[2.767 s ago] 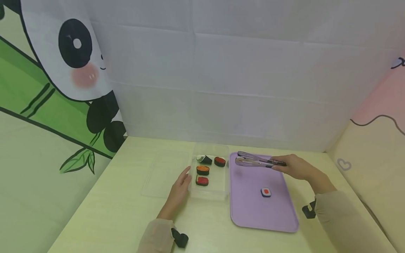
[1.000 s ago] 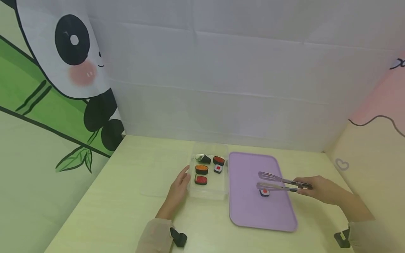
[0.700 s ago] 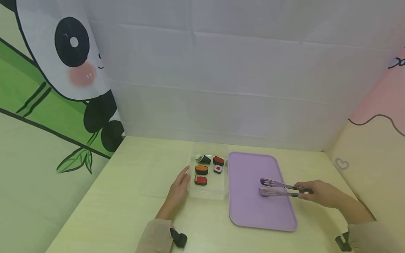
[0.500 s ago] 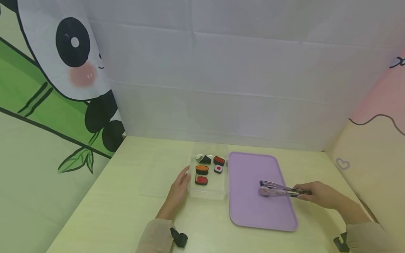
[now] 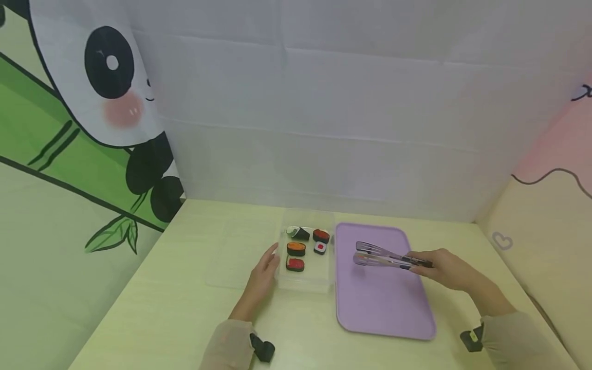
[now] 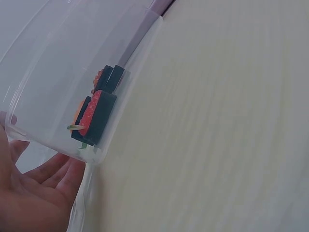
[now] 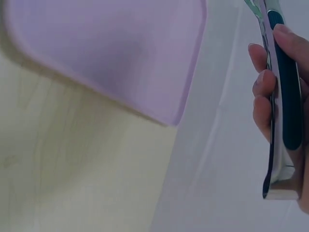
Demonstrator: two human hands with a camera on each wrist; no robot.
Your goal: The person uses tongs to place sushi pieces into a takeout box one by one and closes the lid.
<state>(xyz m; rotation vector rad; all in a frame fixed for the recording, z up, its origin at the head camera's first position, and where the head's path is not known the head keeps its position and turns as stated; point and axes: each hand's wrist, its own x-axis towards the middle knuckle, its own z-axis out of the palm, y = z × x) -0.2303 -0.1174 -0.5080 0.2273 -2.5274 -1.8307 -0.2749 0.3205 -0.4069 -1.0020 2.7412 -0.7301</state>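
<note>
My right hand [image 5: 444,267] grips metal tongs [image 5: 381,258] with dark handles above the purple tray [image 5: 384,313]; in the right wrist view the fingers and thumb wrap the tongs' handle [image 7: 289,96]. Whether a piece sits between the tong heads cannot be told. My left hand [image 5: 260,280] rests with fingers extended against the left wall of the clear box [image 5: 305,285]. Inside the box lie a green-topped cone [image 5: 300,234], an orange-topped piece [image 5: 296,249], red-topped pieces [image 5: 295,264] and a white roll with a red centre [image 5: 320,247].
A clear lid [image 5: 238,252] lies flat on the pale table [image 5: 185,308], left of the box. The tray stands close to the box's right side. Behind the table hangs a white sheet [image 5: 324,103], with a printed panda cloth [image 5: 106,118] at the left.
A roll entered the box between the oldest frame and one second ago. Another roll left the tray's surface as the tongs closed there; the right hand and tongs then moved left and away from me.
</note>
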